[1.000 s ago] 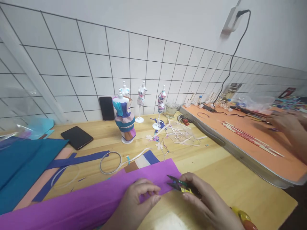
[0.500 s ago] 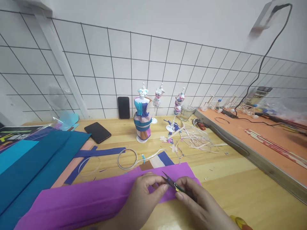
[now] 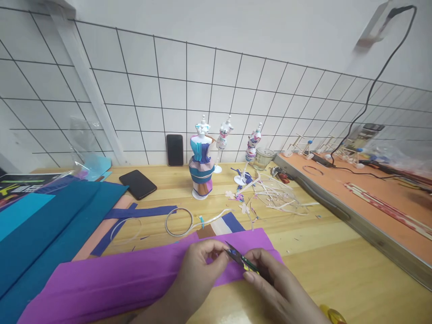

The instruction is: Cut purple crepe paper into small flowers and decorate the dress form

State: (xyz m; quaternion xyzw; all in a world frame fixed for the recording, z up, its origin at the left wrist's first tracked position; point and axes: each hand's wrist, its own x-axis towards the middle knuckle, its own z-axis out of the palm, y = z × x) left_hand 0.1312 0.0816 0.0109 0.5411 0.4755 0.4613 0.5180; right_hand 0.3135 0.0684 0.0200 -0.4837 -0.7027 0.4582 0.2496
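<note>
Both half-curled: left hand [image 3: 204, 267] by the snips [image 3: 241, 259], right hand [image 3: 275, 281] around them.

Purple sheet [image 3: 128, 281] partly behind hands [image 3: 202, 265]

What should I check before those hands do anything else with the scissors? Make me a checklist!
1. Scissors held in the right hand: ok.
2. Left hand well away from the scissors: not ok, its fingertips are right beside the blades.
3. Something pinched in the left hand: cannot tell, too small to see.
4. Purple sheet on the table: ok, it lies beneath the hands.
5. Dressed mannequin standing upright: ok.
6. Flat-lying phone away from the blades: ok.
</note>
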